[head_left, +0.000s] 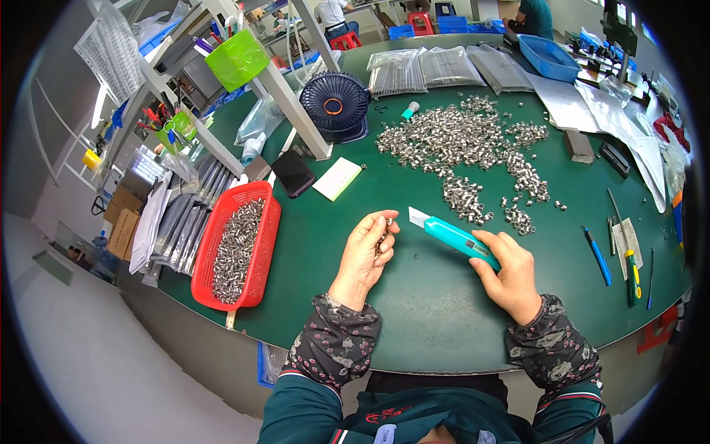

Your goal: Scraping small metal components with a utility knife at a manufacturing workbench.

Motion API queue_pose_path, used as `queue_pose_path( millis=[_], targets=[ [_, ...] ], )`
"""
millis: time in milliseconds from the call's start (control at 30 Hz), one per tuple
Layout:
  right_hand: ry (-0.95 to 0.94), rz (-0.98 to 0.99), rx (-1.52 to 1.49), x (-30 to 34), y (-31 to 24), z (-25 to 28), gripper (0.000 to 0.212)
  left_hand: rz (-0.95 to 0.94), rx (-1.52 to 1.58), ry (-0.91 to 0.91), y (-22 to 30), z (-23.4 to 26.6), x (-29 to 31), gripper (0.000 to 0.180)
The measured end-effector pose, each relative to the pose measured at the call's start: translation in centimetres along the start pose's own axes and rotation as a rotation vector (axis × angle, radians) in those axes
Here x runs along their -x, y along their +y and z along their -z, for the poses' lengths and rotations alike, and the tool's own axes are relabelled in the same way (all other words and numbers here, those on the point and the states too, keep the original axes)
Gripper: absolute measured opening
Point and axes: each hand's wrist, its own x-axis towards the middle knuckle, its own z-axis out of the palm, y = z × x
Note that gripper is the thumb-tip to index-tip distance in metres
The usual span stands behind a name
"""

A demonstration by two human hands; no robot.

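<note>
My right hand (pixel 512 277) grips a teal utility knife (pixel 457 240) by its handle. Its blade is out and points left, toward my other hand. My left hand (pixel 358 257) is closed around several small shiny metal rings (pixel 384 241), with one pinched between thumb and forefinger at the top. A short gap lies between the blade tip and those fingers. Beyond both hands, a wide heap of similar metal rings (pixel 458 137) is spread over the green table (pixel 414 318). At the left, a red plastic basket (pixel 260 275) holds many more of them.
A black fan (pixel 335 105) stands behind a grey shelf post (pixel 296 103). Near it lie a dark phone (pixel 293 175) and a pale notepad (pixel 337 179). Hand tools, including a yellow-green screwdriver (pixel 633 277), lie at right. A blue tray (pixel 549 59) and bagged tubes (pixel 451 68) line the back.
</note>
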Motion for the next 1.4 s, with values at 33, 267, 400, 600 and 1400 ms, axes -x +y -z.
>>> queue_pose_path(
  millis=[33, 267, 400, 600, 1400],
  targets=[
    [-0.012, -0.007, -0.007, 0.0, 0.0, 0.0, 0.032, -0.001, 0.014, -0.021, 0.0, 0.0, 0.0, 0.018],
    [-0.07, -0.04, -0.109, 0.1, 0.2, -0.1, 0.029, -0.012, 0.031, -0.015, -0.3, 0.2, -0.2, 0.012],
    [-0.104, -0.047, -0.118, 0.1, 0.0, 0.0, 0.029, -0.001, 0.013, -0.001, -0.2, 0.0, -0.1, 0.01],
    [-0.145, -0.059, -0.154, 0.1, 0.1, 0.0, 0.029, 0.012, 0.024, -0.018, -0.4, 0.0, -0.1, 0.01],
    [-0.005, 0.066, 0.105, -0.1, -1.0, 0.4, 0.032, -0.03, -0.118, 0.055, -0.3, -0.2, 0.1, 0.013]
  ],
)
